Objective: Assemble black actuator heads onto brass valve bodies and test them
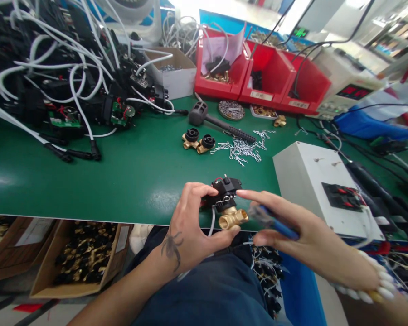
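Green benchtop (pixel 88 190) holds wire clips (pixel 242 149) beyond the valve (pixel 230 219).

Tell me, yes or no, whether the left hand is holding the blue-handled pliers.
No, the blue-handled pliers are in the right hand, while the left hand holds the black-topped brass valve.

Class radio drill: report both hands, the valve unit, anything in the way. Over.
Left hand holding valve unit by bench edge. Right hand holding blue-handled tool, blurred, beside it. Loose clips, mallet farther back, out of the way.
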The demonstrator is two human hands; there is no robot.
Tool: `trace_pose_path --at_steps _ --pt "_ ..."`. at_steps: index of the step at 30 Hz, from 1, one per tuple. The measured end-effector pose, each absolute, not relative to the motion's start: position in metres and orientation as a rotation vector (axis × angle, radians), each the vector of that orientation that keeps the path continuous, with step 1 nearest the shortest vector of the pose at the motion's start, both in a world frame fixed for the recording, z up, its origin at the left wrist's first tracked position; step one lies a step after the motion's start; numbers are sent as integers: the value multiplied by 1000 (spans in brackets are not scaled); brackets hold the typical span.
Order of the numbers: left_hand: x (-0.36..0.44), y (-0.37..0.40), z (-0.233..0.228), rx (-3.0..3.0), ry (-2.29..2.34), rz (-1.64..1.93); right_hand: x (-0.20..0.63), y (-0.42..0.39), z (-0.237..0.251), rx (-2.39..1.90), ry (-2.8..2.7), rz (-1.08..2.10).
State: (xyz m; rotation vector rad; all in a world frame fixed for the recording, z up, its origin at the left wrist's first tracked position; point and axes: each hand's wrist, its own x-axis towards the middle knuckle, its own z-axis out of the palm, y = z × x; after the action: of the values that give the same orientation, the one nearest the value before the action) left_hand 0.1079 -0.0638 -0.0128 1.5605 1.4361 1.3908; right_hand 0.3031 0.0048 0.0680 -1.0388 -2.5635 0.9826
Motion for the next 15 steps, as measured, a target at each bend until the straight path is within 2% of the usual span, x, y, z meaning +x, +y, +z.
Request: trace_pose_path --at_steps 6,10,13,15 --pt "109 -64 -10 1600 1382 1415 294 11 49 -916 -2540 1194" --pt "111 -65 -9 1596 1409 1431 293 15 50 -878 -2539 1216" --pt "112 -65 -10 1576 1427 1411 298 12 58 -898 -2563 1115" --pt "112 -65 -10 1548 1444 1385 304 8 64 -984 -2529 864"
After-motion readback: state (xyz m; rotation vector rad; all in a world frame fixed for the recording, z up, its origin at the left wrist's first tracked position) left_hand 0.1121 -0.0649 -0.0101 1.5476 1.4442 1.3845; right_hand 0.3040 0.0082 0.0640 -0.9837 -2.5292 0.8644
